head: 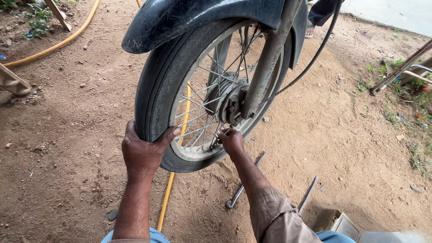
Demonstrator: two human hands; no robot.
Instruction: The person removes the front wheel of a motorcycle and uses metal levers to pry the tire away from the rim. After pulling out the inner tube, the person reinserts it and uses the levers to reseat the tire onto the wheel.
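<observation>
1. A beige rolled sleeve (274, 216) is seen nearest the camera on the right forearm, with a small tan box (337, 222) lying on the dirt just beside it
2. Two metal tools are laid on the ground near that forearm: a long wrench (243, 188) passing behind it and a flat bar (308, 194) to its right
3. The left hand (143, 153) is pressed against the tyre (155, 90) of a motorbike front wheel, fingers curled over the tread and the thumb spread across the sidewall, so the tyre is gripped
4. The right hand (231, 140) is held at the lower part of the wheel hub (227, 101), fingertips pinched narrowly on a small part near the axle; what is pinched cannot be told
5. A yellow hose (168, 193) is run along the dirt under the wheel
6. The wheel stands upright at the centre, its spokes (202, 96) covered above by a dark mudguard (193, 18)
7. Farther off, a second stretch of hose (58, 42) is curved across the ground at upper left
</observation>
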